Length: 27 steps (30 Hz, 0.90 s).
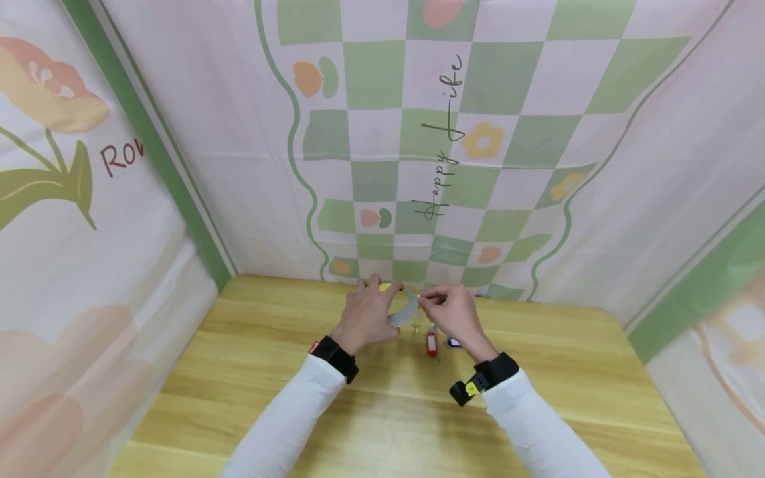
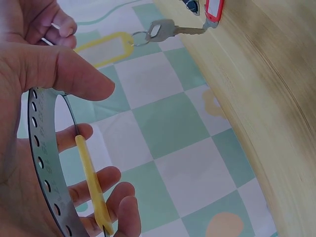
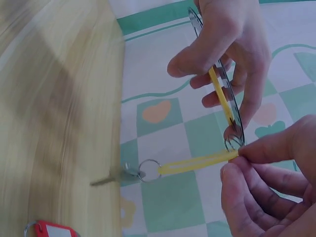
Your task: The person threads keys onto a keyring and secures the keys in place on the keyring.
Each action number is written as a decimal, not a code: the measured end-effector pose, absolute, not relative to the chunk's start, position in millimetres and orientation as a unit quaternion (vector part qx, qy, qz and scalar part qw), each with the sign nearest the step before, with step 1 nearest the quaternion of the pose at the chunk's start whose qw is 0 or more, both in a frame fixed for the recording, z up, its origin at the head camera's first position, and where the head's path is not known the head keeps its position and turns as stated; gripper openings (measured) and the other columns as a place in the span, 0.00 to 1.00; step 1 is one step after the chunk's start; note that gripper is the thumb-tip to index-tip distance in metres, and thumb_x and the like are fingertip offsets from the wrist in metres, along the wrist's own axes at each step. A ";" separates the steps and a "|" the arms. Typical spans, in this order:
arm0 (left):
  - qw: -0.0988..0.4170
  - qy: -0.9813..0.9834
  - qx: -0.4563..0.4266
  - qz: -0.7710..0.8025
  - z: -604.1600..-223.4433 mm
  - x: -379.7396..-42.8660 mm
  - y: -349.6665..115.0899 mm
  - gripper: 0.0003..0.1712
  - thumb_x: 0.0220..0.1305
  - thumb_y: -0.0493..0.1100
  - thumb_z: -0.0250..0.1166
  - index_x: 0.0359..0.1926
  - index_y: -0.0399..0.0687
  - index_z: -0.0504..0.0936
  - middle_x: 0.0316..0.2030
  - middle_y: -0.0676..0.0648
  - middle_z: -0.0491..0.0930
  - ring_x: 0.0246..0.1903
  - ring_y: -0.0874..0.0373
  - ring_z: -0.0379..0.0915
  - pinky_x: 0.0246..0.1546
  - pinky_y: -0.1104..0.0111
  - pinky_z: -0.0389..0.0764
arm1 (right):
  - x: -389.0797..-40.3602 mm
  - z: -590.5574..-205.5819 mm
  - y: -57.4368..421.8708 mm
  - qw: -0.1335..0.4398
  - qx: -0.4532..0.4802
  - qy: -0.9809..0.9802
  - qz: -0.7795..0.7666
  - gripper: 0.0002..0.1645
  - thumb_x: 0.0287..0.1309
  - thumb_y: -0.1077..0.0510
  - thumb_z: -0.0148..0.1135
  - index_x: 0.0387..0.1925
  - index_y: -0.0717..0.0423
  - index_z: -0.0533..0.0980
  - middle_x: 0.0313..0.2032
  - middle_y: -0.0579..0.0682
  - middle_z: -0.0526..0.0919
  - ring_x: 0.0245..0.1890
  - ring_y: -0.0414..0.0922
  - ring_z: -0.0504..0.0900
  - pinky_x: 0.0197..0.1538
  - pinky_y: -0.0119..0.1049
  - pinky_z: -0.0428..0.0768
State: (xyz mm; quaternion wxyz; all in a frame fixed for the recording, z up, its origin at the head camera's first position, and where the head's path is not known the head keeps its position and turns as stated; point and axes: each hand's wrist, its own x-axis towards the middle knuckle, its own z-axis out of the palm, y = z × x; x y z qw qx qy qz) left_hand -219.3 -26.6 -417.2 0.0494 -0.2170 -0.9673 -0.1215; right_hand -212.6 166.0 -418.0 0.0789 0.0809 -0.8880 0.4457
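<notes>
Key (image 2: pixel 170 29) clearest in left-wrist view

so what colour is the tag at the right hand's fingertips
The tag is yellow, whitish inside; left wrist view shows it best.

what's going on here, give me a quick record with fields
left grip: holding perforated metal ring
ring detail: yellow segment along one part
right grip: pinching one end of yellow key tag
attached at tag's other end: split ring with key
tag fastened to metal ring: cannot tell
on wooden table: red key tag, blue key tag
backdrop: checked cloth lettered "Happy Life"
</notes>
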 end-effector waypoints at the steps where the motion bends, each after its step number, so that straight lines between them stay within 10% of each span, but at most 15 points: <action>1: 0.051 -0.967 -0.218 -0.123 -417.3 -219.2 -26.5 0.47 0.46 0.49 0.74 0.71 0.60 0.71 0.56 0.35 0.70 0.46 0.42 0.70 0.37 0.50 0.80 | -212.7 -418.0 166.8 0.080 0.084 -0.891 0.439 0.07 0.62 0.62 0.67 0.36 0.62 0.87 0.25 0.53 0.87 0.22 0.44 0.84 0.27 0.35 0.81; 27: 0.053 -0.967 -0.215 -0.125 -418.8 -218.3 -22.8 0.46 0.47 0.50 0.75 0.71 0.61 0.71 0.55 0.35 0.71 0.49 0.40 0.71 0.37 0.50 0.81 | -212.5 -423.0 166.5 0.086 0.052 -0.880 0.464 0.07 0.61 0.61 0.69 0.36 0.60 0.88 0.25 0.52 0.87 0.22 0.44 0.85 0.28 0.35 0.82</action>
